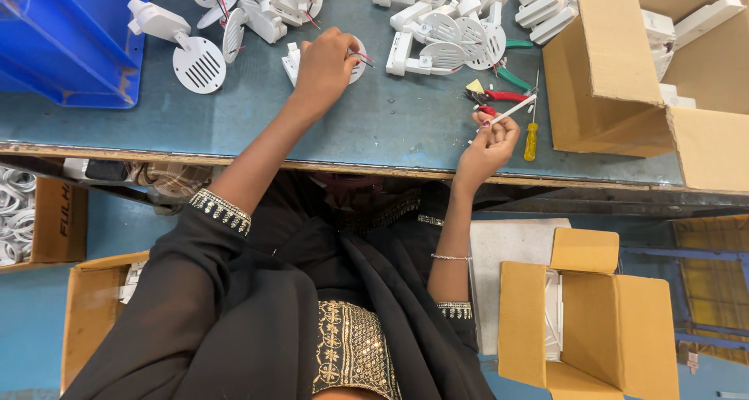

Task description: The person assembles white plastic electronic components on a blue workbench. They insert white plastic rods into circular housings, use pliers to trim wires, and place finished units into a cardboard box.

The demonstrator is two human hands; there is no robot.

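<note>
Two hands busy: your left hand (324, 64) pins the white round part (355, 56); right hand (488, 146) pinches a white-handled tool (515, 110) beside it, so keep it steady.

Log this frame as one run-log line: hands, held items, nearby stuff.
left hand: on round white plastic part | right hand: holds thin white tool | nearby: yellow screwdriver, red-handled pliers, cardboard box

The person wears a loose black garment with gold sequin embroidery at the waist, gold-beaded trim on both sleeve cuffs, and a thin bracelet.
</note>
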